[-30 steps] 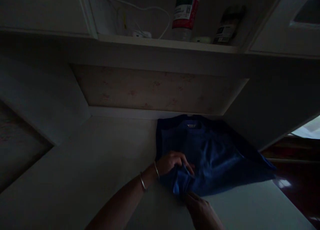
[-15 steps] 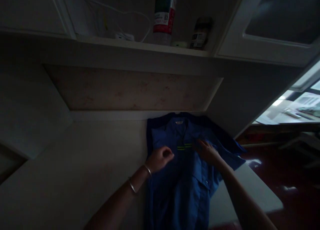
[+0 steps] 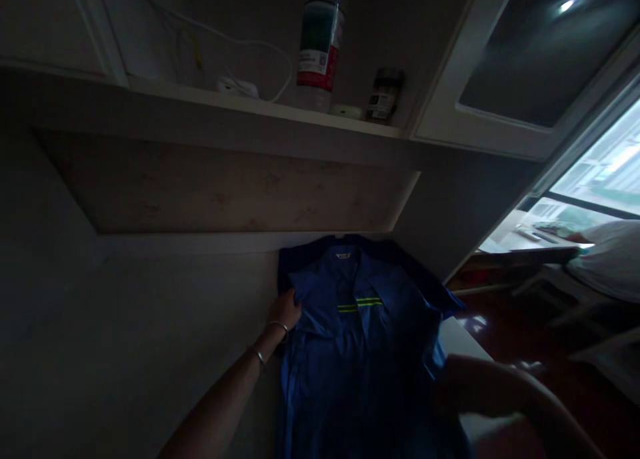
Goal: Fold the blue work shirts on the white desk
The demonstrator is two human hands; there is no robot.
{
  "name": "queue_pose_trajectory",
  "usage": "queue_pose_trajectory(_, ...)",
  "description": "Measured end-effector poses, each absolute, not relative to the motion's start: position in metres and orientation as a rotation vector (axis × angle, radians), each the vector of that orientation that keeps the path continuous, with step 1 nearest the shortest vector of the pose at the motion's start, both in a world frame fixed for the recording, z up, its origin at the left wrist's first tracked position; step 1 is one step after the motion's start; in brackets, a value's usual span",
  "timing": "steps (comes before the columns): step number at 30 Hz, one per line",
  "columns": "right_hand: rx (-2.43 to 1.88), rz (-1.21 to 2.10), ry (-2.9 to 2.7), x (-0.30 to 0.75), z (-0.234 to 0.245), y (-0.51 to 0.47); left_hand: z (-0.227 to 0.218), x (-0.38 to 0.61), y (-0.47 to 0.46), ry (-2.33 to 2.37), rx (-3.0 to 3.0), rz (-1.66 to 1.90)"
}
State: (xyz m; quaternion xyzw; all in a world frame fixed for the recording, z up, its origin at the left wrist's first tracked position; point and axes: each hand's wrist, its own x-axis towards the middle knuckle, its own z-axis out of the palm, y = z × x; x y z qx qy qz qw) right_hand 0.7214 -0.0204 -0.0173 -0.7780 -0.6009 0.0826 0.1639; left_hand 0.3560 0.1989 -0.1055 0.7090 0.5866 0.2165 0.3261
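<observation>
Beneath and rightward of the left hand's (image 3: 285, 308) fingers, which pinch its edge, the blue jacket (image 3: 360, 352) lies spread; gentle, even tension should limit creases; the right hand's (image 3: 447, 382) dark, blurred fingers I cannot tell

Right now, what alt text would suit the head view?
A person's left grip holds a blue garment with yellow-green stripes by its edge on a pale table; the right grip, dark and blurred, is near the opposite edge.
</observation>
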Motion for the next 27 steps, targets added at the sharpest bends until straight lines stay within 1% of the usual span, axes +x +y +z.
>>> queue_pose_trajectory(3, -2.334, 0.252, -1.691, 0.736, -0.009, 0.026, -0.104, 0.349, 0.197, 1.507, 1.799, 0.607)
queue_pose_trajectory(5, -2.45, 0.185, -1.629, 0.738, -0.013, 0.066, -0.103, 0.337, 0.193, 1.481, 1.735, 0.649)
queue_pose_trajectory(8, -2.524, 0.165, -1.598, 0.729, -0.029, 0.121, -0.098, 0.299, 0.184, 1.436, 1.646, 0.722)
queue_pose_trajectory(11, -2.529, 0.272, -1.697, 0.704, -0.049, 0.164, -0.09, 0.238, 0.173, 1.367, 1.522, 0.798)
queue_pose_trajectory(16, -2.311, 0.508, -2.115, 0.618, -0.071, 0.218, -0.081, 0.121, 0.15, 1.431, 1.323, 0.815)
queue_pose_trajectory(20, -2.021, 0.601, -2.386, 0.525, -0.07, 0.241, -0.078, 0.04, 0.144, 1.623, 1.363, 0.83)
queue_pose_trajectory(23, -1.833, 0.56, -2.406, 0.463, -0.055, 0.259, -0.061, -0.016, 0.155, 1.845, 1.463, 0.804)
queue_pose_trajectory(27, -1.77, 0.392, -2.223, 0.398, -0.023, 0.298, -0.011, -0.08, 0.186, 2.192, 1.644, 0.733)
